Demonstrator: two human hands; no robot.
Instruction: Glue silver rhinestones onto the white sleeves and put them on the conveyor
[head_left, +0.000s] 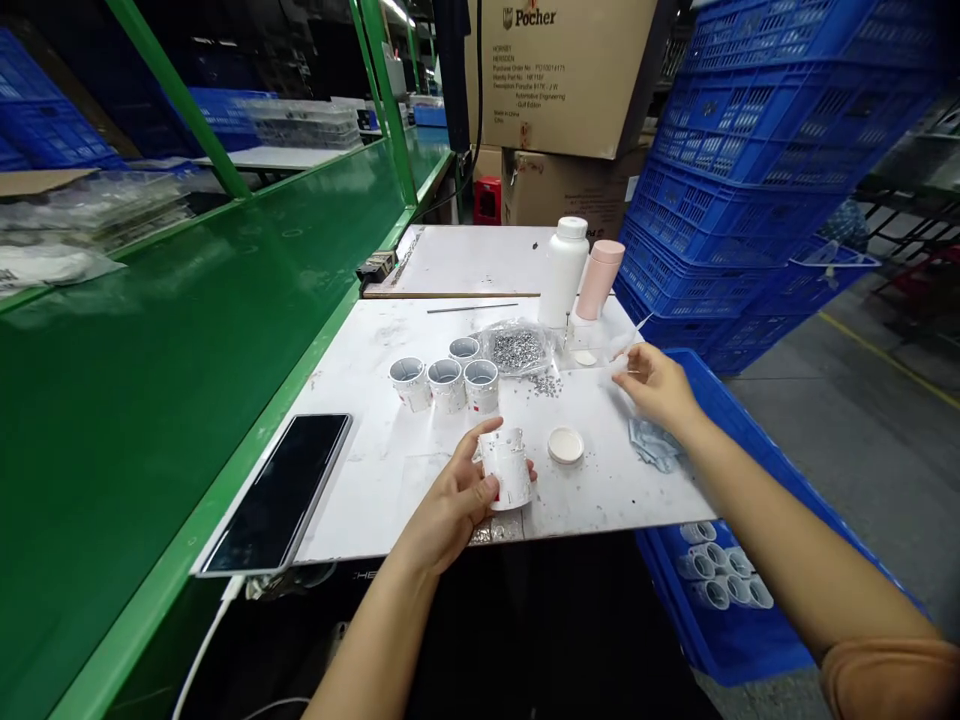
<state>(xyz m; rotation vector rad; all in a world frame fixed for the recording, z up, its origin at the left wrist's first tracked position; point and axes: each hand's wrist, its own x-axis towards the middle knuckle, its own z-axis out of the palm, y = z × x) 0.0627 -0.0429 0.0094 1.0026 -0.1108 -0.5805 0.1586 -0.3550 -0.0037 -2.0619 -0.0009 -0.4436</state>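
Note:
My left hand (457, 490) is wrapped round a small white cup (508, 470) at the table's front edge, its side dotted with small marks. Over the right side of the table, my right hand (658, 388) has thumb and fingers pinched together beside a thin, pale, translucent piece (619, 364); what exactly it grips is too small to make out. Between the hands lies a round white lid (565, 445). Behind the held cup stand several similar cups, such as a white cup (446, 385). A plastic bag (517, 348) of small grey metal parts lies behind them, with loose parts (545, 384) spilled in front.
A white bottle (564, 275) and a pink bottle (601, 280) stand at the back. A phone (281, 492) lies at left beside the green conveyor (187, 360). A blue cloth (654, 444) is at right, above a blue crate (757, 640) with more cups. Stacked blue crates (742, 130) rise behind.

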